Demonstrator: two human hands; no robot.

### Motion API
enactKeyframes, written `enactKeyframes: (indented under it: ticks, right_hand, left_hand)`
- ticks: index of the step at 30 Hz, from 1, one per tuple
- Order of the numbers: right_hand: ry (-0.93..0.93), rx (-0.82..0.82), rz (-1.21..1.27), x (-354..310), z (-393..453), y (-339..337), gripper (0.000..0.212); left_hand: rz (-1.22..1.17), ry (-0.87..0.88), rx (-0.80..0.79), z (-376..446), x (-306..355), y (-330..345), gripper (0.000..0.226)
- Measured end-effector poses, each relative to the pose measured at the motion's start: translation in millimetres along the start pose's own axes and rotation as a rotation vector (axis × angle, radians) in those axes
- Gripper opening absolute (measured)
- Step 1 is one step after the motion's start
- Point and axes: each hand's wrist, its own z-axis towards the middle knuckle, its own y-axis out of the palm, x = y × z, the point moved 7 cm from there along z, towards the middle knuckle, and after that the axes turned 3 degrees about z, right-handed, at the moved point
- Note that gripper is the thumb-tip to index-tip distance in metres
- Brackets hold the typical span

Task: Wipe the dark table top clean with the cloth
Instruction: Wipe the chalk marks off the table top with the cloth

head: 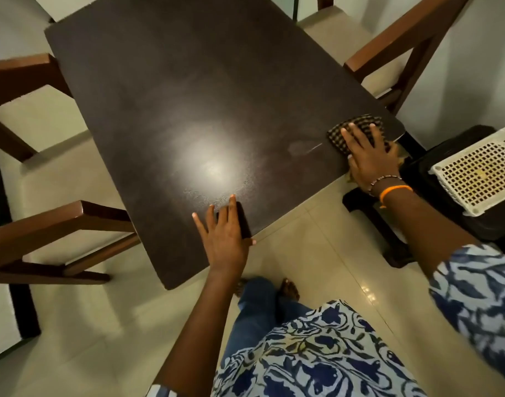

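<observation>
The dark brown table top fills the middle of the head view, with a bright lamp reflection near its centre. A dark checked cloth lies flat at the table's near right corner. My right hand presses down on the cloth with fingers spread, covering its near half. My left hand rests flat on the table's near edge, fingers apart, holding nothing. A thin wet streak shows on the surface just left of the cloth.
Wooden chairs stand at the left, far left and far right of the table. A dark stool carrying a white perforated plastic basket is beside the right corner. Pale tiled floor lies below.
</observation>
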Motion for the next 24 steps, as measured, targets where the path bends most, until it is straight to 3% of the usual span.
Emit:
enactKeyframes:
  ticks: [3, 5, 7, 10, 12, 14, 17, 22, 24]
  right_hand:
    - [0.236, 0.034, 0.082, -31.7, -5.1, 4.5, 0.065]
    - [0.216, 0.023, 0.093, -78.5, -18.8, 15.9, 0.068]
    - [0.025, -0.017, 0.082, -133.1, -37.6, 32.7, 0.067]
    - [-0.407, -0.123, 0.081, -198.9, -71.6, 54.9, 0.061]
    - [-0.649, -0.166, 0.075, -211.0, -81.6, 56.3, 0.058]
    - [-0.748, -0.159, -0.008, -196.5, -71.3, 52.8, 0.06]
    - [-0.627, -0.062, -0.064, -144.0, -27.4, 34.7, 0.062]
    - [-0.057, 0.023, 0.04, -19.0, 54.4, -2.6, 0.061]
    - [0.131, 0.046, 0.121, -3.9, 68.5, -7.3, 0.059]
  left_hand:
    - [-0.044, -0.013, 0.004, -1.6, -3.8, -1.5, 0.105]
    - [-0.07, -0.021, 0.007, -1.6, -4.6, -2.1, 0.105]
    - [-0.149, -0.015, -0.004, 1.2, -3.9, -1.7, 0.099]
    - [-0.339, 0.059, -0.011, 13.2, 0.6, -7.0, 0.085]
    - [-0.395, 0.108, 0.037, 24.1, 1.4, -17.0, 0.075]
    - [-0.381, 0.114, 0.066, 36.7, 1.8, -24.4, 0.069]
    - [-0.337, 0.086, 0.049, 57.5, 7.2, -29.8, 0.071]
    - [-0.351, 0.029, 0.017, 79.2, 16.8, -29.2, 0.073]
    - [-0.365, 0.0, 0.026, 83.8, 15.1, -29.6, 0.072]
